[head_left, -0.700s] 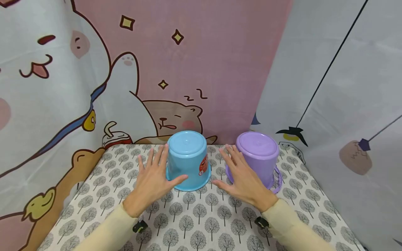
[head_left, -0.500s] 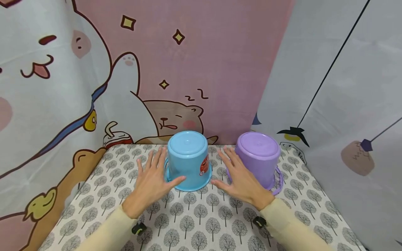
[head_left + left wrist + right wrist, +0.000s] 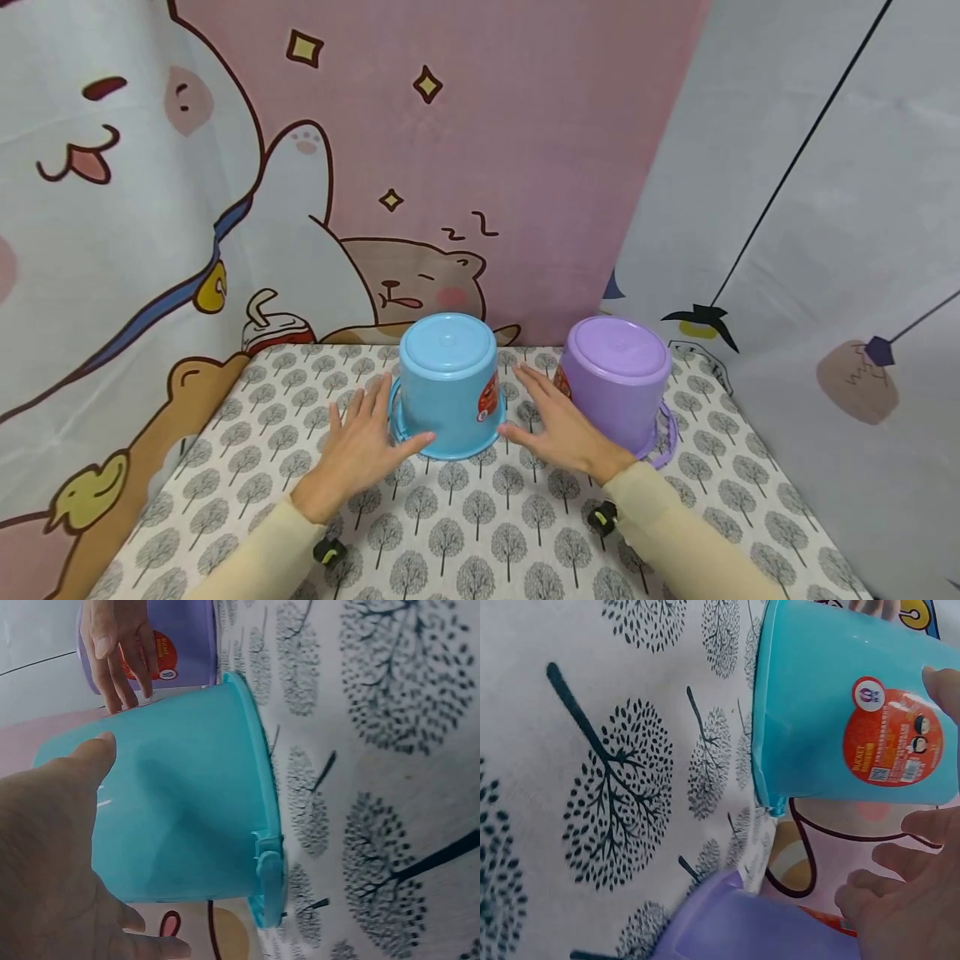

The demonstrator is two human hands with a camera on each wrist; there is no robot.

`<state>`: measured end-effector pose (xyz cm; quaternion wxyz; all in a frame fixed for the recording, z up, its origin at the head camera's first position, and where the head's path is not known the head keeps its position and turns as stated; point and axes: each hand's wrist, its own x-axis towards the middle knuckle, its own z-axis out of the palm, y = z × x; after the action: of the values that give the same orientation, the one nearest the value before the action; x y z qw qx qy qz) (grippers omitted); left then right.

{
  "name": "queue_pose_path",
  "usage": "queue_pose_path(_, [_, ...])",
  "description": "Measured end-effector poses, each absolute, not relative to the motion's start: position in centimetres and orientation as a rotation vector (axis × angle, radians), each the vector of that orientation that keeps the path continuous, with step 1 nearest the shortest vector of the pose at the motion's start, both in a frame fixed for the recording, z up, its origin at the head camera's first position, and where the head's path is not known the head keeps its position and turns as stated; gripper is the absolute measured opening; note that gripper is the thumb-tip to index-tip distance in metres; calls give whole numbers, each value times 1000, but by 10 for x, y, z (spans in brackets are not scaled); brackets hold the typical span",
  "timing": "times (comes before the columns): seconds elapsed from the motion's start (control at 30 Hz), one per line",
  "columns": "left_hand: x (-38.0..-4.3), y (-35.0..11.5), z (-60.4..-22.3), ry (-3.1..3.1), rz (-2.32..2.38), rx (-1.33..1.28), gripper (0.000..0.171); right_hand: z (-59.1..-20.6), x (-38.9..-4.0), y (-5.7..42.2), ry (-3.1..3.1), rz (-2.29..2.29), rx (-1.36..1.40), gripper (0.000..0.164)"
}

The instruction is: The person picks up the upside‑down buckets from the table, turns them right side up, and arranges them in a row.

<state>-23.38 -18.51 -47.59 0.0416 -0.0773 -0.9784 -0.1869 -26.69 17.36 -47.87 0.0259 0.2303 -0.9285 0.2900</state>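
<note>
A light blue bucket (image 3: 447, 400) stands upside down on the tree-print cloth, its base up and a red label on its right side. My left hand (image 3: 360, 454) is at its left side, fingers spread and thumb extended in front of the wall. On its other side my right hand (image 3: 558, 425) lies between the two buckets, fingers extended and thumb near the blue rim. To the right, a purple bucket (image 3: 618, 383) also stands upside down, with its handle (image 3: 665, 437) at the lower right. In the right wrist view the label (image 3: 892, 739) faces my right hand.
A cloth with grey trees (image 3: 480, 525) covers the table. Behind it hangs a pink and white cartoon curtain (image 3: 525, 167) with a sleeping bear, and a pale curtain (image 3: 787, 250) falls along the right side. Dark wrist straps (image 3: 328, 550) sit over both cream sleeves.
My right hand has moved left, away from the purple bucket and toward the blue one, uncovering part of a red label on the purple bucket. My left hand has shifted slightly down. Both buckets stay put.
</note>
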Motion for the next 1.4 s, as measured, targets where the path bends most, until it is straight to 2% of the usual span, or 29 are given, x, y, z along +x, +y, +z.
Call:
queue_pose_path(0.53, [-249, -188, -494, -3108, -762, -224, 134, -498, -303, 159, -3004, 1044, 636, 128])
queue_pose_path(1.0, [-259, -185, -504, -3094, -896, -230, 128, -515, -332, 148, -2917, 1400, 820, 118])
queue_pose_path(1.17, [-260, -186, -505, -3075, -924, -258, 126, -519, -332, 147, -2965, 1460, 774, 124])
queue_pose_path(1.4, [-260, -185, -504, -3055, -977, -280, 125, -523, -330, 142, -2923, 1489, 810, 124])
